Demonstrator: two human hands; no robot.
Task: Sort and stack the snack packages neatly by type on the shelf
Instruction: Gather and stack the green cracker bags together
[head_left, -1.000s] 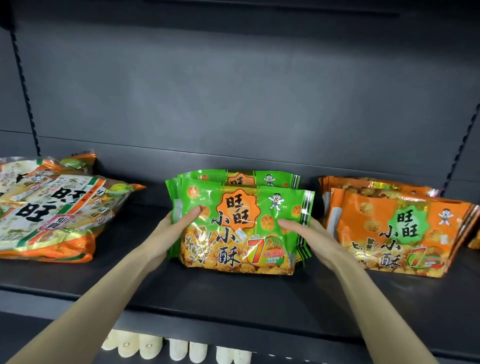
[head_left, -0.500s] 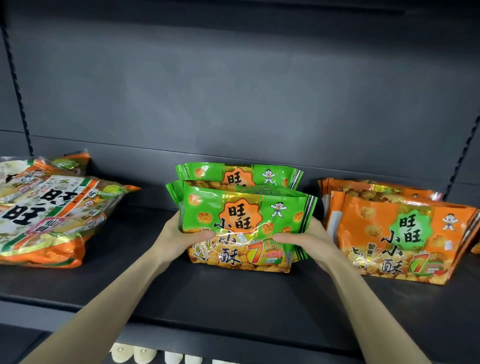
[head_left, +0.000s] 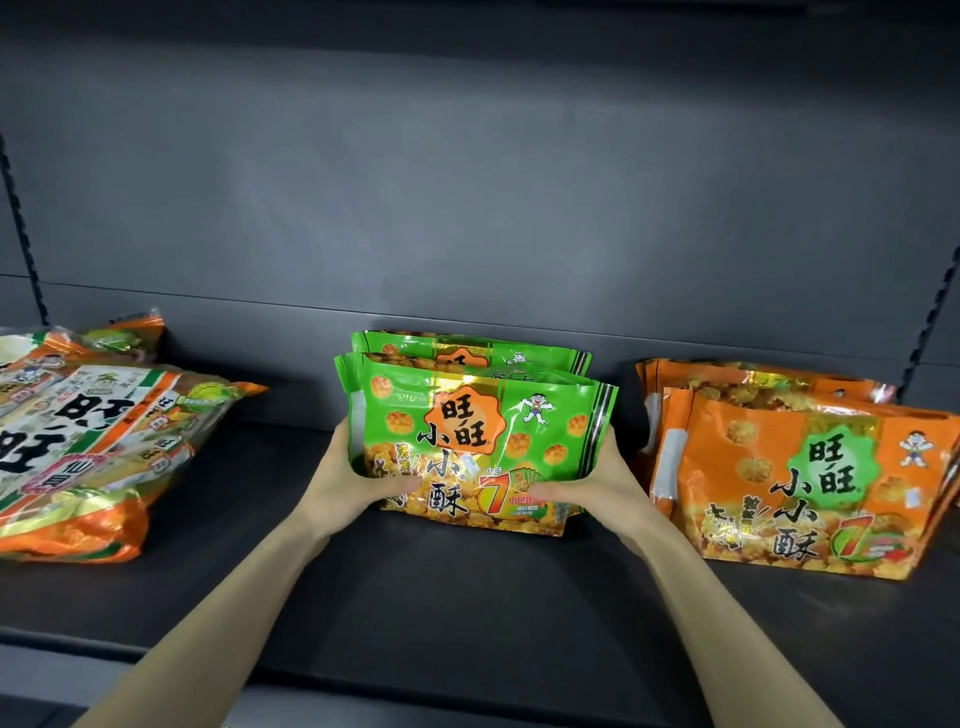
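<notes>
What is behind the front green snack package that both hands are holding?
More green packages of the same kind sit directly behind the front green package; only their top edges show. Their lower parts are covered, so their number is unclear.

One view: head-worn, wide-angle.
Faces forward and slightly down, square onto the shelf (head_left: 467, 597) and its back panel (head_left: 467, 182), from near its front edge.

A dark grey metal shelf (head_left: 467, 587) spans the view, backed by a matte grey back panel (head_left: 493, 171) crossed by a horizontal seam (head_left: 519, 322). A left upright (head_left: 21, 234) and a right upright (head_left: 935, 322), both slotted, flank it. Soft light brightens the panel's middle.
</notes>
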